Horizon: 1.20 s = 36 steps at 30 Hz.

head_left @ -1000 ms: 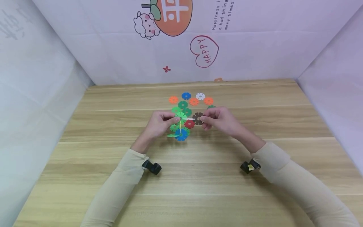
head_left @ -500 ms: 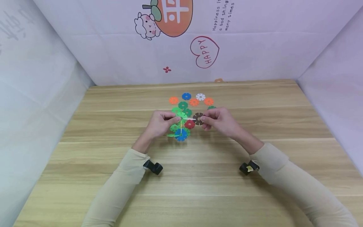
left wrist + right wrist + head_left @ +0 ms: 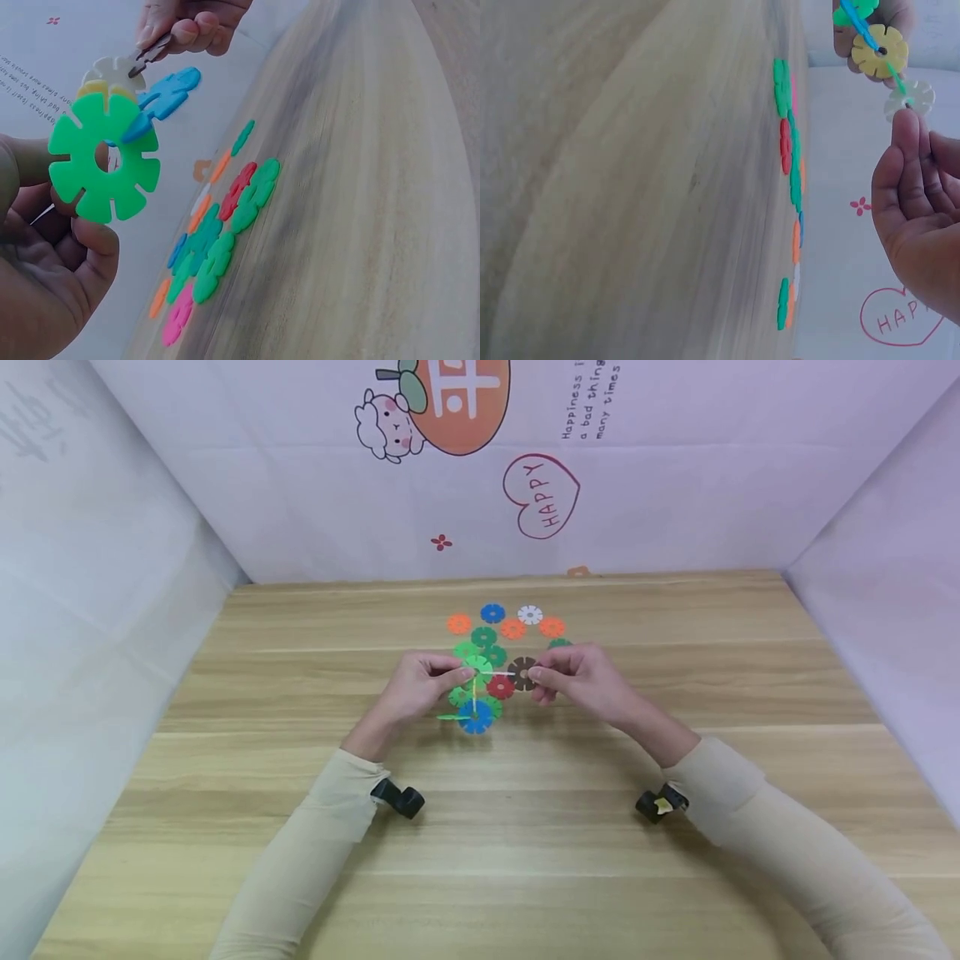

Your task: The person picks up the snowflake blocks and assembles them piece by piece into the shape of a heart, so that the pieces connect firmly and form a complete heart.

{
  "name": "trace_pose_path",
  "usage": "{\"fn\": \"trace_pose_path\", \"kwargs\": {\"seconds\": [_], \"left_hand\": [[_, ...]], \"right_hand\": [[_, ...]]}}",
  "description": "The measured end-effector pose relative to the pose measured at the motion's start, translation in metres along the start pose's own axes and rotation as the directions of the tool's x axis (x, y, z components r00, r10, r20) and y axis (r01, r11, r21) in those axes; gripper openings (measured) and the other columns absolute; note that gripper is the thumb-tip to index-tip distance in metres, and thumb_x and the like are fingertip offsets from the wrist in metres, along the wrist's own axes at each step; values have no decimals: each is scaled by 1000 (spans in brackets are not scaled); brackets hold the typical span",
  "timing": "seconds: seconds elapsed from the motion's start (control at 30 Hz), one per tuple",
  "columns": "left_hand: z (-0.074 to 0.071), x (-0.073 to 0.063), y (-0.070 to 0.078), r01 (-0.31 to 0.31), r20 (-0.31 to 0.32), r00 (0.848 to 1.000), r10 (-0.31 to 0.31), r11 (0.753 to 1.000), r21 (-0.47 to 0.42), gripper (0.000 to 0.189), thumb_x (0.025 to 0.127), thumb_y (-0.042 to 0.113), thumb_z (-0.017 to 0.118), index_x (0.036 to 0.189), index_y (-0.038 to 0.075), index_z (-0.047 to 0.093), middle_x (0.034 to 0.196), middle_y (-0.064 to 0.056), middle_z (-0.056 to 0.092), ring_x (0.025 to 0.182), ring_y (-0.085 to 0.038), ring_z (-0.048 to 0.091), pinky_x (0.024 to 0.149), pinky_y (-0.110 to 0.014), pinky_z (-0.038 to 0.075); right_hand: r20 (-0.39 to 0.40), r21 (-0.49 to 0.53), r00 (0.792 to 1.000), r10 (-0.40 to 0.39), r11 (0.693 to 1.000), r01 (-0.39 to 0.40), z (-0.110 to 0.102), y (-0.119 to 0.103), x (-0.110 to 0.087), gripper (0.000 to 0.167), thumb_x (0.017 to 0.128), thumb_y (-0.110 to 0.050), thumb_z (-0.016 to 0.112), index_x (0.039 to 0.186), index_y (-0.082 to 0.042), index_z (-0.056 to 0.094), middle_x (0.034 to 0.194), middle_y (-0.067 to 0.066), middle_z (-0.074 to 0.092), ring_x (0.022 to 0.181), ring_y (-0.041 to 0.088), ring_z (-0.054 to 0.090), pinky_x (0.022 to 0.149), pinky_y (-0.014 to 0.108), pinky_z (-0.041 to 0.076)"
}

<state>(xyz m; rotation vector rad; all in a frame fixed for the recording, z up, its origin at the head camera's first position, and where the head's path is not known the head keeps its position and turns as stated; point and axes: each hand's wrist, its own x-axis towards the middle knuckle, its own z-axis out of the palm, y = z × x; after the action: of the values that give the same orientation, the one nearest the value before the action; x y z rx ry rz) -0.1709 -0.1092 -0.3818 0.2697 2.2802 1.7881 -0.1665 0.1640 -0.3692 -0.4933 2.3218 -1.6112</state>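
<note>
Both hands hold a chain of slotted plastic discs, joined edge to edge, above the table. My left hand (image 3: 422, 683) pinches its bright green disc (image 3: 481, 663) between thumb and fingers. Opposite it, my right hand (image 3: 588, 678) pinches a brown disc (image 3: 521, 675), which meets the edge-on white disc (image 3: 497, 674) between the hands. A yellow disc (image 3: 896, 61) leads from the held green one to a blue disc (image 3: 476, 718). Another green disc (image 3: 135, 187) sticks out from the blue one, large and near in the left wrist view. My fingertips hide part of the brown disc.
Several loose discs lie on the wooden table (image 3: 510, 843) beneath and beyond the hands, among them a red disc (image 3: 501, 688), an orange disc (image 3: 552, 627), a white disc (image 3: 530, 615) and a pink disc (image 3: 178, 315). A printed white cloth (image 3: 660, 510) stands behind.
My left hand has shifted slightly left with its end of the chain, and the white disc now looks thinner, more edge-on. My right hand keeps its pinch, almost still.
</note>
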Motion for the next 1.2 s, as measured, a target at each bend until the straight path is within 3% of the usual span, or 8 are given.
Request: {"fn": "trace_pose_path", "kwargs": {"seconds": [0.07, 0.3, 0.5, 0.63, 0.8, 0.93, 1.1, 1.2], "left_hand": [[-1, -1, 1, 3, -4, 1000, -3, 1000, -3, 19, 102, 11, 69, 105, -6, 78, 63, 1, 49, 52, -10, 37, 48, -21, 29], [-4, 0, 5, 33, 29, 999, -32, 998, -48, 19, 102, 13, 69, 101, -4, 78, 66, 0, 54, 54, -12, 39, 51, -23, 34], [-6, 0, 9, 74, 50, 996, -71, 995, -73, 18, 102, 14, 70, 99, -3, 78, 69, 3, 62, 56, -14, 42, 55, -25, 37], [-6, 0, 10, 97, 55, 994, -93, 993, -75, 19, 102, 15, 70, 99, -2, 78, 67, 3, 59, 57, -15, 41, 56, -25, 38], [-5, 1, 11, 126, 49, 991, -122, 987, -98, 18, 102, 14, 70, 97, -1, 78, 66, 1, 56, 58, -15, 41, 57, -26, 36], [-5, 0, 11, 129, 27, 991, -128, 989, -66, 18, 101, 15, 71, 97, -1, 78, 64, 2, 52, 61, -17, 41, 60, -27, 36], [-4, -1, 9, 85, 9, 996, -85, 996, 13, 17, 100, 11, 71, 97, -4, 79, 65, -3, 53, 61, -18, 43, 58, -26, 37], [-3, -1, 10, 52, 4, 999, -52, 997, 51, 16, 99, 9, 72, 98, -5, 80, 67, -4, 55, 60, -15, 43, 54, -23, 35]], "right_hand": [[-11, 8, 1000, 6, 1000, -6, 1, -1, 0, 15, 104, -9, 65, 104, 3, 74, 84, 16, 75, 79, 39, 73, 79, 39, 64], [2, 115, 997, 76, 991, -76, -1, -1, 1, 20, 106, -10, 63, 107, 8, 70, 81, 7, 75, 73, 19, 73, 84, 34, 63], [51, 228, 990, 133, 963, -142, -3, -5, 2, 18, 106, -9, 62, 106, 8, 69, 80, 4, 73, 72, 16, 71, 84, 31, 62], [65, 261, 986, 150, 952, -162, -4, -8, 2, 17, 106, -9, 61, 103, 5, 70, 78, 4, 71, 71, 16, 68, 81, 30, 62], [62, 217, 991, 121, 967, -132, -3, -11, 4, 18, 106, -8, 61, 100, 8, 68, 76, 5, 69, 68, 16, 66, 78, 31, 62], [54, 165, 993, 105, 980, -112, 0, -12, 5, 18, 105, -7, 61, 98, 9, 67, 75, 9, 70, 65, 16, 66, 75, 32, 62], [46, 110, 996, 82, 990, -86, 2, -13, 5, 18, 105, -6, 62, 97, 9, 67, 79, 20, 69, 65, 17, 66, 71, 33, 63], [34, 64, 997, 76, 995, -78, 3, -14, 4, 19, 105, -7, 63, 95, 8, 67, 78, 19, 69, 66, 18, 66, 71, 36, 63]]}}
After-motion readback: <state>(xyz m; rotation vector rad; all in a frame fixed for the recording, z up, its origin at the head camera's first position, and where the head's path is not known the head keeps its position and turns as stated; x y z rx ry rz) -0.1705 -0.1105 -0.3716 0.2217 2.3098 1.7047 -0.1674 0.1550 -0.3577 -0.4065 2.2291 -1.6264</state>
